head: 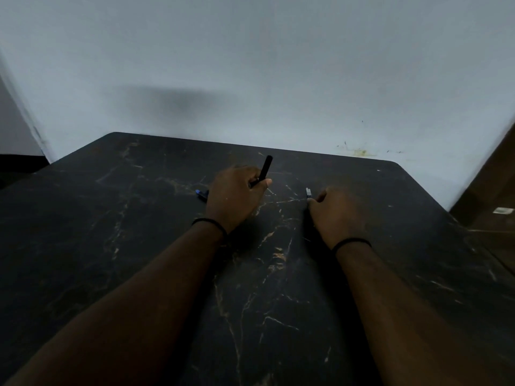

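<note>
mid-frame, a black pen barrel (266, 167) is gripped by the curled fingers of the left hand (235, 197) and a small pale-tipped piece (308, 192) is pinched by the right hand (338, 215).

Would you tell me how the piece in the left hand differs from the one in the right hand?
The black tube in the left hand is dark and sticks out far beyond the grip; the pale piece in the right hand is light and shows only a short tip. Both are slim and held over the dark table.
</note>
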Tool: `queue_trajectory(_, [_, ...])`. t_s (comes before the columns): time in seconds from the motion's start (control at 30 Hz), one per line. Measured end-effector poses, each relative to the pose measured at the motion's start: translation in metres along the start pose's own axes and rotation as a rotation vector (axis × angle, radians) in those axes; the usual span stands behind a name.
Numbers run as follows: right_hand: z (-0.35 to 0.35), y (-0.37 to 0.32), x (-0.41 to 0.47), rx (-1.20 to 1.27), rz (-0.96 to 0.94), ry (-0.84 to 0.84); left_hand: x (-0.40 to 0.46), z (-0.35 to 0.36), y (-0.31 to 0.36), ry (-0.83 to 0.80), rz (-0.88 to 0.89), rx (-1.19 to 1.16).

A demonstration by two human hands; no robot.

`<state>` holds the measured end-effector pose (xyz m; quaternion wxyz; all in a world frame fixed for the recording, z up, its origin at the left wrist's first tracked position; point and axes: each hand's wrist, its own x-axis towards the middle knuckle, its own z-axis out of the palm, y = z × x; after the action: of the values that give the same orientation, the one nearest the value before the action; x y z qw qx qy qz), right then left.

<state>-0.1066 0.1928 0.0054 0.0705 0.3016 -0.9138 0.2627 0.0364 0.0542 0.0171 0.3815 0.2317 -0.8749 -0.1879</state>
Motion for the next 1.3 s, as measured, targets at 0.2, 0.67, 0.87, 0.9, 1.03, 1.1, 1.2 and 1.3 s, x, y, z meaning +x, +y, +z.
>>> queue_trajectory(0.2, [-0.007, 0.016, 0.003, -0.064, 0.173, 0.076, 0.001, 0.002, -0.002, 0.023, -0.005, 0.008])
queue_trajectory(0.67, [0.000, 0.006, 0.008, 0.052, 0.072, -0.044, 0.001, 0.003, -0.002, 0.029, -0.003, 0.002])
queue_trajectory(0.87, [0.004, 0.003, 0.006, 0.118, 0.044, 0.071, 0.001, 0.002, -0.003, 0.030, -0.005, 0.007])
queue_trajectory(0.9, [0.004, 0.002, 0.005, 0.122, 0.034, 0.080, 0.002, 0.002, -0.002, 0.025, -0.004, 0.012])
queue_trajectory(1.03, [0.007, 0.002, 0.003, 0.123, 0.015, 0.030, 0.002, 0.002, -0.002, 0.006, -0.014, 0.026])
queue_trajectory(1.1, [0.006, 0.002, 0.003, 0.121, 0.025, 0.035, 0.001, 0.002, -0.003, 0.011, -0.011, 0.030])
queue_trajectory(1.2, [0.004, 0.001, 0.003, 0.122, 0.037, 0.059, 0.001, 0.002, -0.003, 0.019, -0.005, 0.033])
queue_trajectory(1.3, [0.002, -0.001, 0.002, 0.095, 0.024, 0.059, 0.002, 0.002, -0.002, 0.021, -0.002, 0.028])
